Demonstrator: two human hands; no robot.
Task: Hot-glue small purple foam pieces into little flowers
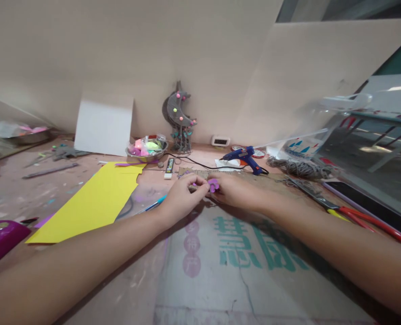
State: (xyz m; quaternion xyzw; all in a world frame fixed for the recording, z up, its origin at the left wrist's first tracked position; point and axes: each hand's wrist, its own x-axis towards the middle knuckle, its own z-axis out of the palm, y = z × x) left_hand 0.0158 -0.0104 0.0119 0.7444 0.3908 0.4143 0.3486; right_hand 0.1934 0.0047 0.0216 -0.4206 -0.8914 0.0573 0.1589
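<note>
My left hand [184, 197] and my right hand [234, 191] meet in the middle of the table, fingers pinched together on a small purple paper piece [214, 184] held between them. Both hands rest just above a printed cardboard sheet [241, 253] with green lettering. A blue pen [154, 205] lies under my left hand. A yellow paper sheet [95, 201] lies flat to the left of my left forearm.
A blue glue gun [246, 158] with a black cord lies behind my hands. A metal bowl [148, 149] of coloured bits, a grey crescent-moon ornament [180, 117] and a white card [103, 124] stand at the back. Red-handled scissors [352, 214], twine [300, 168] and a phone [372, 207] lie right. A purple device [0, 234] sits left.
</note>
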